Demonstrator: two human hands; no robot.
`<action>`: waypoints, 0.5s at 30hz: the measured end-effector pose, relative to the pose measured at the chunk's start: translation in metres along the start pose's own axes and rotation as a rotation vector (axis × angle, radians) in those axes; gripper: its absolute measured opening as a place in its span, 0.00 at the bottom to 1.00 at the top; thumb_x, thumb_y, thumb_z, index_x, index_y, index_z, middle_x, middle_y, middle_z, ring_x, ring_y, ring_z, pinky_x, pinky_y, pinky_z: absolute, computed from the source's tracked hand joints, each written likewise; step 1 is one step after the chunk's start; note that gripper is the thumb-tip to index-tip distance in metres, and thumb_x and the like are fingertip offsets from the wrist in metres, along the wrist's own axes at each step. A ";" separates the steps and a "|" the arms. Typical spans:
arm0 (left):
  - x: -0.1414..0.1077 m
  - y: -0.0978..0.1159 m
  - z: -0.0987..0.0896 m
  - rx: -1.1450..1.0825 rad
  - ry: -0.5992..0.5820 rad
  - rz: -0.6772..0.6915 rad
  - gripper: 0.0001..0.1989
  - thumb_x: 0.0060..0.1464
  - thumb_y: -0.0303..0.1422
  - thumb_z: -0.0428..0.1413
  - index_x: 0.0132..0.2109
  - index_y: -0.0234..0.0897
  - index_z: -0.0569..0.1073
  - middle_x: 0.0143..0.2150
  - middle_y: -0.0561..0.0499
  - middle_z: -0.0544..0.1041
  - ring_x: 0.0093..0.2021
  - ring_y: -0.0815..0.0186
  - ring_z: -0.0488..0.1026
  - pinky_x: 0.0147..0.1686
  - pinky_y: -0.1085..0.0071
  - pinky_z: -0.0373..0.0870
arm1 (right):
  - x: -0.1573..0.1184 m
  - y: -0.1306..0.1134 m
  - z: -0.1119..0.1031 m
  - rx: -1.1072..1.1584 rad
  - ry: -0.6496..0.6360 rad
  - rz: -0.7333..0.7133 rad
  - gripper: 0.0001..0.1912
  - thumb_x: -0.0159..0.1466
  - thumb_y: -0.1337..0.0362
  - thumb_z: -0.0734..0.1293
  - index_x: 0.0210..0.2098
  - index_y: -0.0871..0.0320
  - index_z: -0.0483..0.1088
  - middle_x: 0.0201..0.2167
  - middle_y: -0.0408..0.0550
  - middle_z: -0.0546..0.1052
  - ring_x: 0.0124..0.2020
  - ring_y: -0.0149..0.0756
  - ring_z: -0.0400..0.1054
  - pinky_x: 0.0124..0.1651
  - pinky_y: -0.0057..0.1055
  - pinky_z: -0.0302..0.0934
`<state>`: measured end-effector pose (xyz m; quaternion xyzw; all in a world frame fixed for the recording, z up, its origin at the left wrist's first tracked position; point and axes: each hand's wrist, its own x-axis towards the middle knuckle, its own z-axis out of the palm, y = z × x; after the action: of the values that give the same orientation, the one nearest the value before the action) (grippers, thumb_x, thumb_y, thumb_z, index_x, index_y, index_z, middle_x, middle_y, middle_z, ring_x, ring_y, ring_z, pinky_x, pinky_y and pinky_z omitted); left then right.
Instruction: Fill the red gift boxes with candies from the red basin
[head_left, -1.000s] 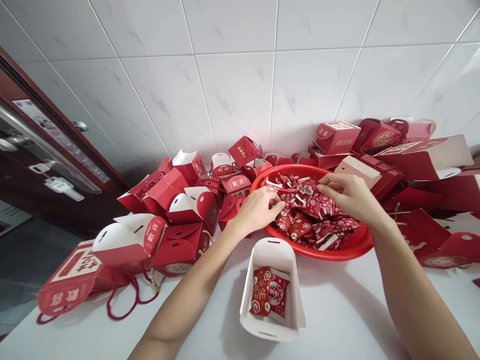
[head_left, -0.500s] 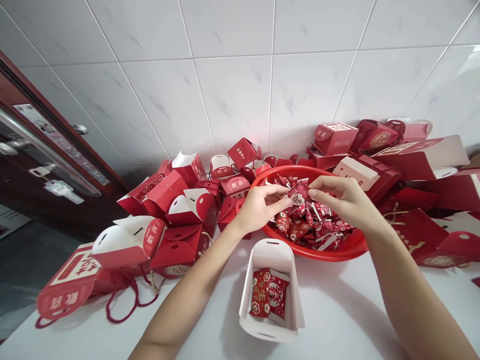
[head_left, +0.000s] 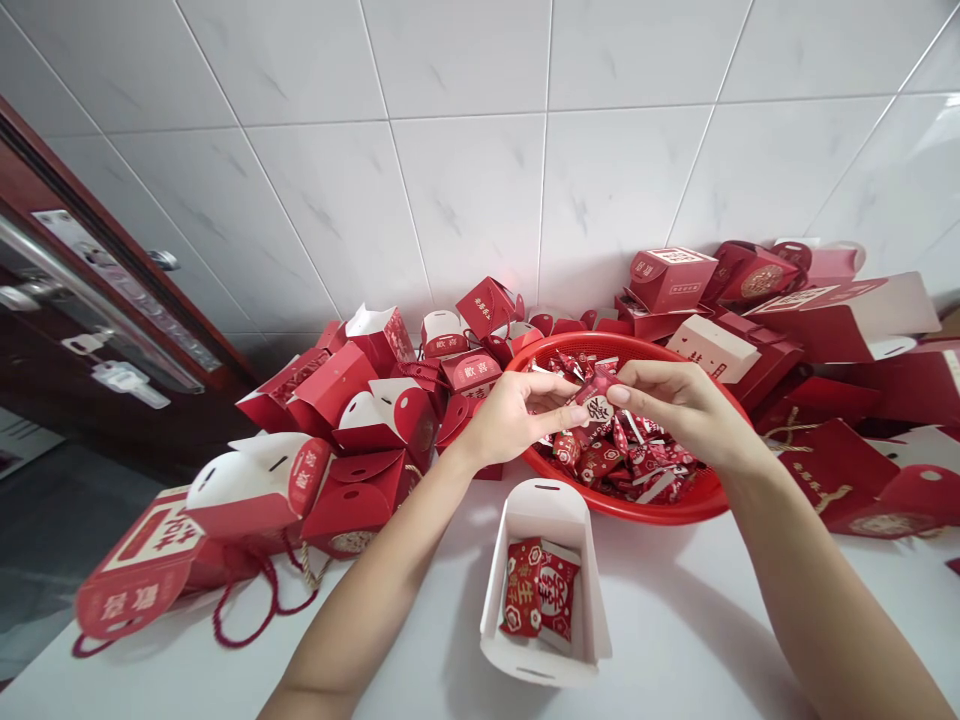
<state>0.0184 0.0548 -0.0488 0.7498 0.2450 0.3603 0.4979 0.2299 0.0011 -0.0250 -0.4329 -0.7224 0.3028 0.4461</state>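
Note:
Above a red plastic basket [head_left: 645, 513] full of small red wrapped packets, both hands pinch one dark red packet [head_left: 598, 400] with a pale round print. My left hand [head_left: 517, 415] grips its left edge between thumb and fingers. The right edge is between the thumb and fingers of my right hand [head_left: 667, 400]. Nearer to me, in front of the basket, stands an open white box [head_left: 592, 620]. Inside it lie two red packets side by side, one with gold writing [head_left: 523, 590] and one with white print [head_left: 559, 595].
Several red gift boxes, some open, crowd the left [head_left: 255, 485] and right [head_left: 832, 470] of the white table [head_left: 420, 650]. Cord handles [head_left: 259, 625] hang off some. Behind is a tiled wall [head_left: 465, 200]; a dark door with keys [head_left: 127, 380] is at far left.
The fingers of my right hand have shifted slightly on the packet, which is now tilted a little differently and sits slightly lower. The box and its two packets have not moved.

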 end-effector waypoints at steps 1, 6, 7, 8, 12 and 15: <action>0.000 0.001 0.000 -0.010 -0.015 -0.009 0.10 0.55 0.35 0.65 0.42 0.35 0.83 0.37 0.49 0.83 0.38 0.62 0.80 0.39 0.68 0.78 | 0.000 0.000 0.000 -0.004 -0.009 0.002 0.25 0.64 0.43 0.70 0.24 0.58 0.71 0.22 0.41 0.65 0.25 0.30 0.56 0.27 0.29 0.52; -0.002 0.003 -0.002 -0.038 -0.093 -0.015 0.09 0.55 0.33 0.65 0.43 0.36 0.83 0.38 0.48 0.84 0.39 0.61 0.81 0.40 0.67 0.79 | -0.002 -0.001 -0.003 0.007 -0.052 0.012 0.25 0.65 0.46 0.70 0.22 0.58 0.68 0.22 0.40 0.63 0.25 0.30 0.54 0.27 0.29 0.49; -0.002 0.003 -0.002 -0.025 -0.103 -0.009 0.09 0.55 0.33 0.65 0.42 0.35 0.83 0.38 0.48 0.84 0.39 0.62 0.80 0.40 0.67 0.79 | -0.002 -0.002 -0.003 0.008 -0.059 0.010 0.25 0.65 0.46 0.70 0.22 0.57 0.67 0.22 0.40 0.62 0.25 0.30 0.54 0.27 0.30 0.49; -0.002 0.002 -0.002 -0.008 -0.111 -0.003 0.08 0.55 0.34 0.65 0.42 0.35 0.82 0.37 0.48 0.83 0.39 0.62 0.80 0.41 0.67 0.79 | -0.002 -0.002 -0.004 0.007 -0.065 0.009 0.26 0.65 0.45 0.70 0.21 0.57 0.66 0.21 0.40 0.62 0.24 0.30 0.53 0.27 0.30 0.49; -0.002 0.001 -0.003 0.039 -0.133 0.018 0.09 0.55 0.36 0.65 0.38 0.33 0.81 0.34 0.50 0.80 0.36 0.64 0.77 0.40 0.67 0.77 | -0.003 -0.004 -0.004 0.002 -0.090 0.002 0.27 0.65 0.45 0.70 0.20 0.57 0.64 0.21 0.40 0.61 0.24 0.30 0.52 0.27 0.31 0.49; -0.002 0.001 -0.003 0.031 -0.137 0.025 0.09 0.54 0.36 0.66 0.36 0.33 0.79 0.33 0.51 0.78 0.36 0.64 0.77 0.39 0.68 0.76 | -0.003 -0.004 -0.005 0.003 -0.096 -0.006 0.26 0.66 0.46 0.70 0.20 0.56 0.64 0.21 0.40 0.60 0.24 0.30 0.52 0.27 0.31 0.48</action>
<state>0.0149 0.0551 -0.0481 0.7834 0.2065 0.3105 0.4973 0.2333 -0.0035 -0.0208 -0.4151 -0.7438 0.3229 0.4126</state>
